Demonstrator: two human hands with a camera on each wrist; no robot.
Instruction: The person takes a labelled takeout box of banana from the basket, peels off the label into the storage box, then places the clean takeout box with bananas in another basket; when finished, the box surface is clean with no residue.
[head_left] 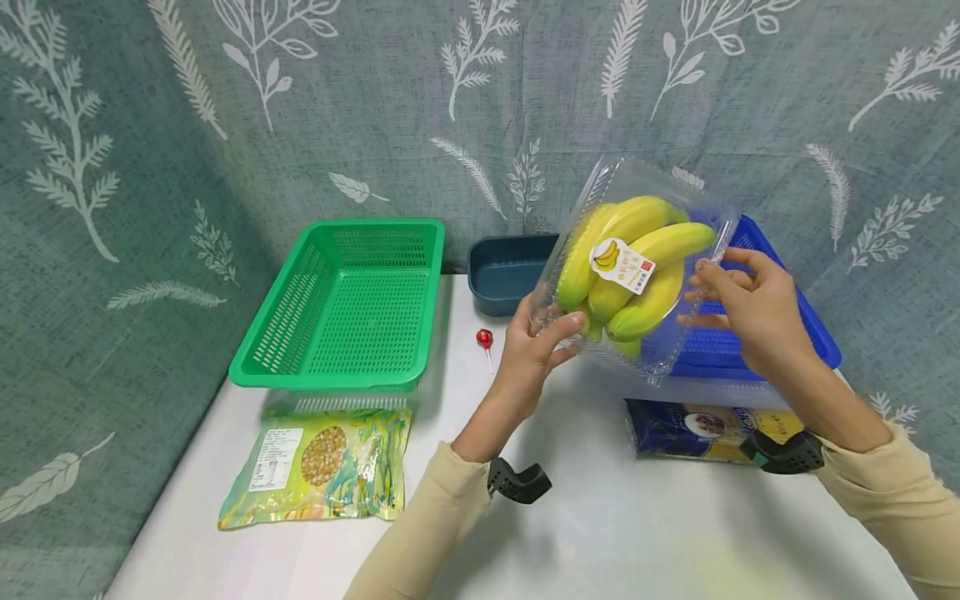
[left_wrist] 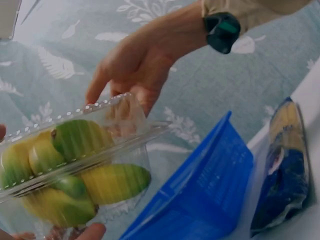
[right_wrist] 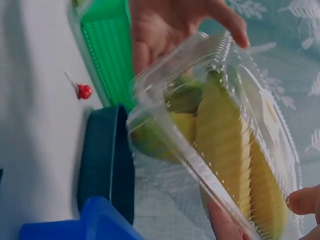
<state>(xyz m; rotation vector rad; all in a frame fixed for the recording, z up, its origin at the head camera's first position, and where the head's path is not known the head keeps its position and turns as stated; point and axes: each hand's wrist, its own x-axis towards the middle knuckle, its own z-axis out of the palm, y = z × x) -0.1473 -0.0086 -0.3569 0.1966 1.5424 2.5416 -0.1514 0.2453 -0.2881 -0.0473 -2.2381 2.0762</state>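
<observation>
A clear plastic clamshell box (head_left: 660, 179) of yellow-green bananas (head_left: 652, 250) is held up tilted, above the table and partly in front of the blue basket (head_left: 795, 308). On its lid is a white label (head_left: 622, 265) with a banana picture. My left hand (head_left: 536, 342) grips the lower left corner, thumb over the front. At the right edge, my right hand (head_left: 750, 300) holds the box between thumb and fingers. The right wrist view shows the box (right_wrist: 200, 155) between both hands, with the left hand (right_wrist: 175, 25) at its far end.
A green basket (head_left: 337, 383) stands at the left, with a bag of yellow kernels (head_left: 322, 467) before it. A dark blue tub (head_left: 506, 275) stands centre back. A red lollipop (head_left: 485, 338) lies near the tub. A blue-and-yellow packet (head_left: 697, 429) lies before the blue basket.
</observation>
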